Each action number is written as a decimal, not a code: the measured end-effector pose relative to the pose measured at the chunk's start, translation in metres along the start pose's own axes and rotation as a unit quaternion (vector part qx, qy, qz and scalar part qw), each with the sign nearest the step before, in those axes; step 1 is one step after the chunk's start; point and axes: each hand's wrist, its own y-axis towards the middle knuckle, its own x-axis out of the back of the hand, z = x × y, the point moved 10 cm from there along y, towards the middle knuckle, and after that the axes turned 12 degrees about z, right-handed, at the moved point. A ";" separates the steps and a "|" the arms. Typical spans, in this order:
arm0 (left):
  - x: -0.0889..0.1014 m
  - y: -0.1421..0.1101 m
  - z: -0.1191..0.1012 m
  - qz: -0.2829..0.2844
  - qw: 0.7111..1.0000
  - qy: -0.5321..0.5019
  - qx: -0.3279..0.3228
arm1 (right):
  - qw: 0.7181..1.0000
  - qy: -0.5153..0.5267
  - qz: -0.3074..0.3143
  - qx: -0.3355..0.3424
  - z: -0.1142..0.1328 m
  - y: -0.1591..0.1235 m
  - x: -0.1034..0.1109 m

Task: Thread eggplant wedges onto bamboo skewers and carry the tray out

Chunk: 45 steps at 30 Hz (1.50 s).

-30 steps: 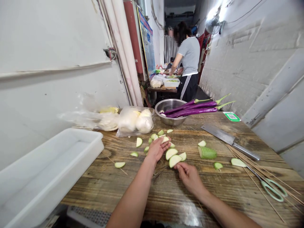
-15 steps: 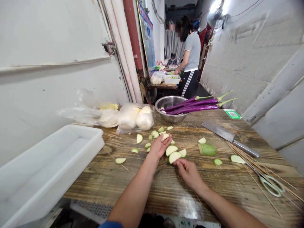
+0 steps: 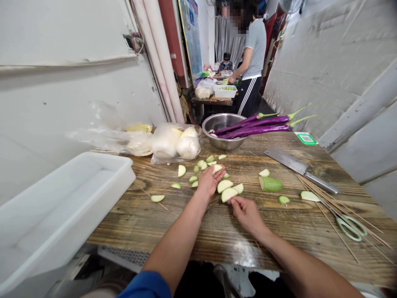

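Observation:
My left hand (image 3: 208, 181) is palm up just above the table, holding a half-round zucchini slice (image 3: 217, 168) by its fingers. To its right, my right hand (image 3: 246, 210) is closed in a pinch at the lower edge of another zucchini slice (image 3: 229, 194). A thin bamboo skewer (image 3: 258, 245) shows below that hand; its upper part is hidden, and I cannot tell whether it passes through the slices. Two more slices lie close to the pinched fingertips. Several loose pale-green slices (image 3: 181, 170) are scattered around my left hand. A cut zucchini piece (image 3: 271, 184) sits to the right.
A cleaver (image 3: 288, 162), bamboo skewers (image 3: 328, 207) and green-handled scissors (image 3: 350, 227) lie at the right. Behind are a steel bowl (image 3: 226, 144) with purple eggplants (image 3: 263, 126) and bagged white vegetables (image 3: 176, 145). A white tray (image 3: 93, 198) stands left. Two people are farther back.
The view has tipped downward, so everything sits higher in the picture. My hands keep nearly the same pose, with the left still at its slice and the right still pinched.

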 end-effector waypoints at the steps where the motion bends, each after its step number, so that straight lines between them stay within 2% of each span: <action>1: -0.001 -0.001 0.000 -0.002 1.000 0.002 0.001 | 1.000 -0.001 -0.001 0.001 0.000 0.000 0.000; 19: -0.002 -0.003 0.004 -0.012 1.000 -0.011 0.027 | 0.999 -0.034 -0.016 -0.004 0.001 -0.002 -0.001; 26: -0.003 -0.001 0.001 0.009 1.000 0.000 0.004 | 0.999 -0.031 -0.019 0.003 0.006 -0.002 0.000; 35: 0.000 0.000 0.002 0.003 1.000 -0.019 -0.003 | 0.999 -0.026 -0.024 0.003 0.006 -0.002 0.000; 45: -0.005 -0.004 0.002 0.006 1.000 0.004 -0.018 | 0.999 -0.022 -0.025 0.002 0.009 -0.003 0.001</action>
